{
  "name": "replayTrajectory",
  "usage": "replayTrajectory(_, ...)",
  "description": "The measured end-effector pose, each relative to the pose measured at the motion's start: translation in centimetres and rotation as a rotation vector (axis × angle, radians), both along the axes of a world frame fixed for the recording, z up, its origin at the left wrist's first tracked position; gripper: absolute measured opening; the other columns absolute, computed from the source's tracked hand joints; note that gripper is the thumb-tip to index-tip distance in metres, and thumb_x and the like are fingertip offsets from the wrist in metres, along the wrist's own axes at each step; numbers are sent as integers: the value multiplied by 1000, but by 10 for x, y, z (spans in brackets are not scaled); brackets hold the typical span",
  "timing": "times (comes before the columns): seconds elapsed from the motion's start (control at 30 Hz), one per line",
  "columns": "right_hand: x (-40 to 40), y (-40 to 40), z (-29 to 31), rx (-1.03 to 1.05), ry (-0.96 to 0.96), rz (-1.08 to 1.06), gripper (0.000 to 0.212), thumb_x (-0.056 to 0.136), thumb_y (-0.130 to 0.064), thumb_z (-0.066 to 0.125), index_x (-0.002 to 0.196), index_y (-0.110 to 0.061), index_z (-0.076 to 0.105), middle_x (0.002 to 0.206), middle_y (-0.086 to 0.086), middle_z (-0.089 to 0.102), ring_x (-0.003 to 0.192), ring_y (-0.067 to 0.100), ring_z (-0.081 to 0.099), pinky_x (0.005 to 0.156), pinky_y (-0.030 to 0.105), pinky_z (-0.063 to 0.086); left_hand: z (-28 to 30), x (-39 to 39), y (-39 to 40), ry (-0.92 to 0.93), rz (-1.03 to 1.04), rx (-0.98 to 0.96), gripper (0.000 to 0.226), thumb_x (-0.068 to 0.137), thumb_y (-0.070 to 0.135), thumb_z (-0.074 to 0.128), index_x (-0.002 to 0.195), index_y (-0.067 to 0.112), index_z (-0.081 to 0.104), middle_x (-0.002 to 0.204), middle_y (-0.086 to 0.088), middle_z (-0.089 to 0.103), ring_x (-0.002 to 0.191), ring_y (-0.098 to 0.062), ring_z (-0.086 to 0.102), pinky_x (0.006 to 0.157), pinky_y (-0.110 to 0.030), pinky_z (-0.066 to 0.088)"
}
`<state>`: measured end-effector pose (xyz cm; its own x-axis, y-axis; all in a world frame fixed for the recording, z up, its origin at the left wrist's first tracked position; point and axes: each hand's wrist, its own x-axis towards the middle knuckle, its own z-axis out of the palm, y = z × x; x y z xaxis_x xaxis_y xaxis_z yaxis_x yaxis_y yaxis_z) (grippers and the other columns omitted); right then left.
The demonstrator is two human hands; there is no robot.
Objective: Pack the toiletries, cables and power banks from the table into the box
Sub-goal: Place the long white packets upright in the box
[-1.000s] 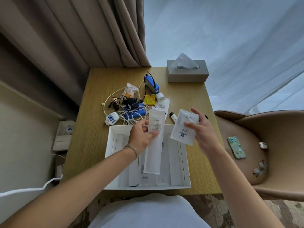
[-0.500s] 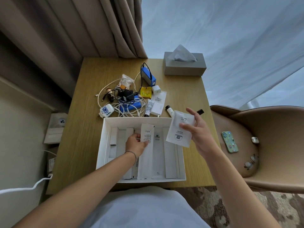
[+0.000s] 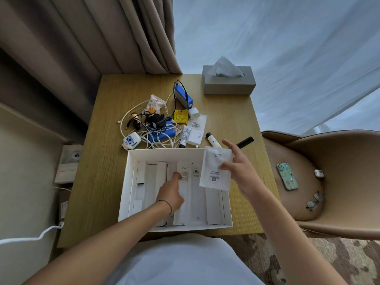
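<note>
The open white box stands at the table's near edge with white packets lying in it. My left hand reaches into it, thumb pressed on a long white packet that lies flat in the middle. Above the box's right side, my right hand pinches a square white sachet. Behind the box lie tangled white cables, a flat blue power bank, an upright blue power bank, a black charger, a patterned white adapter, a yellow sachet, a white tube and a small bottle.
A grey tissue box sits at the table's far right corner. A black stick-shaped item lies by the right edge. To the right, a tan chair carries a phone, an earbud case and glasses. Curtains hang behind.
My left hand has lowered the long white packet from above the box until it lies flat inside. My right hand has brought the square sachet over the box's right side.
</note>
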<state>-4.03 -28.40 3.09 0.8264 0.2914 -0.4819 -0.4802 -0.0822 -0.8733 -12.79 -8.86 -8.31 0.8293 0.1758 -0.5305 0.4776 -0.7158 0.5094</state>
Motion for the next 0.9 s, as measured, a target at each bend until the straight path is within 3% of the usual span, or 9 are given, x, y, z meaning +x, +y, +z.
replayTrajectory(0.13,-7,14,-5,-163,-27,84,73,85,11,64,142,-32,48,116,7,69,96,22,74,77,36,63,0,1,-3,-21,-135,131,64,83,12,71,138,22,38,110,-7,62,88,-22,62,73,-32,54)
replayTrajectory(0.23,-10,24,-13,-323,-52,77,54,83,6,71,126,-24,59,112,5,72,95,19,73,74,36,62,2,1,-4,-37,-353,391,69,84,25,73,143,19,39,126,-10,54,107,-28,59,78,-36,51)
replayTrajectory(0.33,-11,34,-24,-412,-68,33,39,81,1,77,112,-21,64,106,3,74,94,18,73,75,36,63,4,2,-6,-12,-437,477,66,85,31,73,141,15,42,131,-13,51,114,-30,54,81,-39,50)
replayTrajectory(0.47,-11,51,-41,-530,-98,50,30,81,-9,80,108,-17,72,100,1,76,88,15,74,69,28,60,14,-1,-2,7,-466,472,54,90,34,67,137,15,49,128,-10,55,114,-27,55,86,-37,49)
replayTrajectory(0.6,-9,72,-60,-541,-32,71,30,82,-10,80,111,-9,73,106,6,76,88,17,73,58,20,52,33,-17,17,-13,-500,505,25,95,16,60,118,14,66,112,-8,62,102,-24,59,80,-33,49)
replayTrajectory(0.67,-7,83,-69,-507,37,77,25,83,-8,79,108,-8,73,109,8,76,86,18,70,57,20,50,45,-27,27,-72,-474,478,18,96,19,58,111,17,68,104,-5,64,96,-21,60,80,-31,51)
replayTrajectory(0.77,-5,97,-85,-441,121,68,17,83,-6,78,89,-19,69,112,11,76,87,20,71,73,32,59,62,-37,42,-216,-395,421,17,98,25,53,105,21,68,98,1,63,90,-15,58,80,-27,52)
replayTrajectory(0.9,-3,110,-106,-536,93,93,24,82,-11,80,105,-14,73,115,9,76,104,25,72,90,39,59,71,-40,57,-301,-286,321,20,99,31,50,109,23,66,103,5,63,94,-11,58,80,-23,49)
